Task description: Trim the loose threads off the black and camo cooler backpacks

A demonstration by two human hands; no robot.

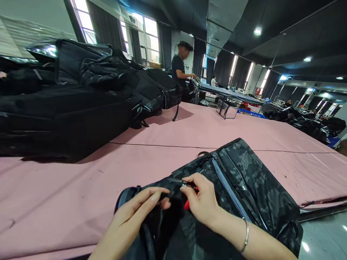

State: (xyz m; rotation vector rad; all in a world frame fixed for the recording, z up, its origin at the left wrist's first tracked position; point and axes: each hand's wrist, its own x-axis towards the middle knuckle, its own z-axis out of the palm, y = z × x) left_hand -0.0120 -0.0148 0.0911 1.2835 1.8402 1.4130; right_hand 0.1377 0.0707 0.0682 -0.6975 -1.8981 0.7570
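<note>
A dark camouflage bag lies on the pink-covered table in front of me, with a grey-blue zipper strip running down it. My left hand is closed, thumb against fingers, pinching a black edge of the bag. My right hand is wrapped round red-handled snips. Their metal blade points left, just above the bag and close to my left fingertips. Whether the blades touch any thread cannot be made out. My right wrist wears a silver bangle.
A pile of black bags fills the table's left side. The pink table cover has a dark line across it. A clear box-shaped case stands near the far edge. Beyond it a person handles something. More black bags lie at right.
</note>
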